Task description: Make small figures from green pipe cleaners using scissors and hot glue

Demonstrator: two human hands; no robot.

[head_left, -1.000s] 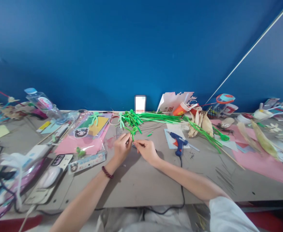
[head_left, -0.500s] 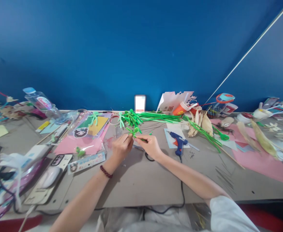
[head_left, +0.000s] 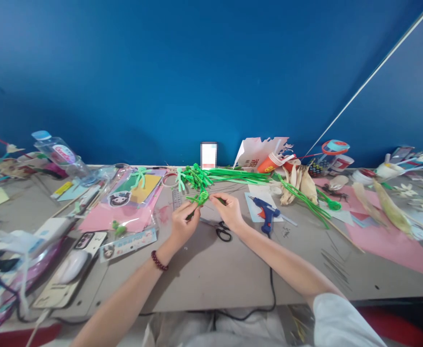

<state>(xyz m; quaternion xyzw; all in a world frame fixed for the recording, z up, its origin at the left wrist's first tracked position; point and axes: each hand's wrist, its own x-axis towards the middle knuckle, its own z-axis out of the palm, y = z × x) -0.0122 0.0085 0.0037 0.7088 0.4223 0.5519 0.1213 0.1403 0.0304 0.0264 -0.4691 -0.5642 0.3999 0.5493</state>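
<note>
A small green pipe-cleaner piece with looped ends [head_left: 201, 197] rises above my left hand [head_left: 185, 220], whose fingers are closed around its lower part. Just to the right, my right hand [head_left: 229, 210] pinches what looks like a short green pipe-cleaner end, mostly covered by the fingers. The two hands are slightly apart. Under and between them lie scissors [head_left: 224, 234] with black handles. Beyond the hands is a heap of curled green pipe cleaners [head_left: 197, 177], with long straight green pipe cleaners [head_left: 238, 175] stretching to its right.
A blue glue gun [head_left: 268, 217] rests on paper at the right, its cord running off the front edge. Dried husks [head_left: 293, 185] and orange cups [head_left: 267, 165] stand behind it. Leftward are pink sheets [head_left: 102, 215], a phone [head_left: 91, 239], a mouse [head_left: 74, 265] and a plastic bottle [head_left: 61, 152].
My right hand has drawn away to the right from my left, which has lowered and turned a little with the green piece. More of the scissors now shows.
</note>
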